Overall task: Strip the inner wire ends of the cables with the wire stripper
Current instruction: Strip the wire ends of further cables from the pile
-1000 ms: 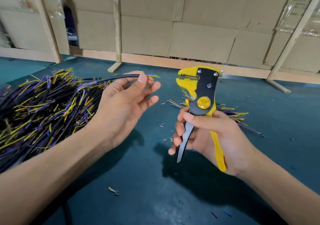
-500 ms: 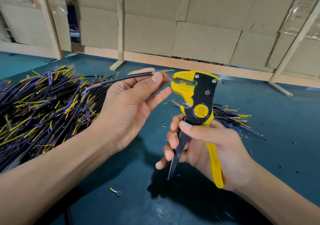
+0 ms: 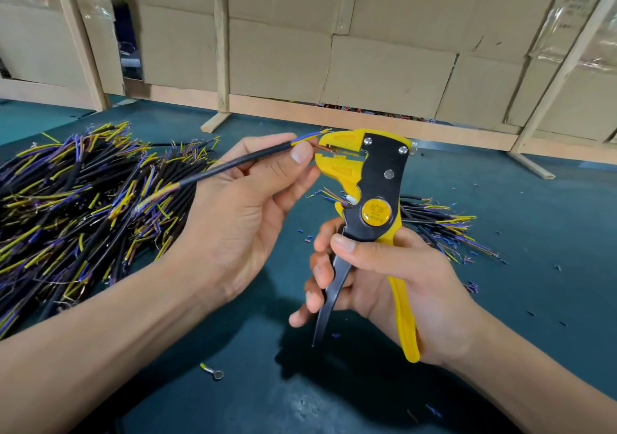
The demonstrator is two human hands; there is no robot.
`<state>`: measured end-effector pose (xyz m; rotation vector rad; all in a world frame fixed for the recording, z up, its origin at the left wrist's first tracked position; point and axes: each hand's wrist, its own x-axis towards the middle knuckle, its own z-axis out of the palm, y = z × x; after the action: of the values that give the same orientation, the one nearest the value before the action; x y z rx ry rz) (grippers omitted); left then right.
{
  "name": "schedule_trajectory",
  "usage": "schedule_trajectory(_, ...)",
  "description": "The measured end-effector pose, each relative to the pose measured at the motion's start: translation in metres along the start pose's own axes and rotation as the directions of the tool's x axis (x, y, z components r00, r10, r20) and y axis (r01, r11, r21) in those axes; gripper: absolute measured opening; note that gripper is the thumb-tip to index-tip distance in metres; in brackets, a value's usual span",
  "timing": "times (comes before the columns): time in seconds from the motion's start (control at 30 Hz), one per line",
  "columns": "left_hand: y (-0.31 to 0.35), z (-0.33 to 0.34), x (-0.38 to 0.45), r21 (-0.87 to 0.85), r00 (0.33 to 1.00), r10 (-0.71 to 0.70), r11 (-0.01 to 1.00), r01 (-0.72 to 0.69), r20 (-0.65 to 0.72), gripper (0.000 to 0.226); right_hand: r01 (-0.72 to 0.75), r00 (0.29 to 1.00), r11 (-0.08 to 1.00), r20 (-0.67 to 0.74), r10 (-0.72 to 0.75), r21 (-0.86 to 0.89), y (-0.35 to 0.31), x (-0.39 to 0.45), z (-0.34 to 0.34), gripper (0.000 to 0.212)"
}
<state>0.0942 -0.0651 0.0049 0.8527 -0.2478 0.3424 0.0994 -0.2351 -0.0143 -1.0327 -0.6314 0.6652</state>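
Cardboard panels and wooden battens [image 3: 222, 43] wall off the back of a dark teal counter [image 3: 534, 300] littered with snipped bits of insulation. The left hand [image 3: 247, 213] has its grip clenched on one black cable [image 3: 240, 163], thumb pressing it just short of where the blue and yellow inner wires fan out. The right hand [image 3: 394, 276] is wrapped around the handles of the yellow and black wire stripper [image 3: 370, 196], which stands upright with its jaws parted, the handles seemingly not yet squeezed. One thin inner wire end appears to lie between the jaws; the blue and yellow ones ride just above the top jaw. A large heap of cables [image 3: 73, 206] waits on the left, and a smaller pile [image 3: 440, 223] lies behind the tool. The likely trouble: a wire seated too shallow or crooked would strip short or leave insulation on, and one set too deep could have copper strands nicked. The left thumb sits very near the jaws and could get pinched. A stray ring terminal [image 3: 213, 372] lies near the front edge.
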Motion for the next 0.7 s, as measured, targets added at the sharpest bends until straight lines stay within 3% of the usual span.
schedule_trajectory(0.7,0.0002,0.0090,-0.0063,-0.053,0.999,-0.023,0.998,0.025,0.026,0.013,0.085,0.996,0.996,0.022,-0.085,-0.003,-0.0023,-0.0020,0.0067,0.009)
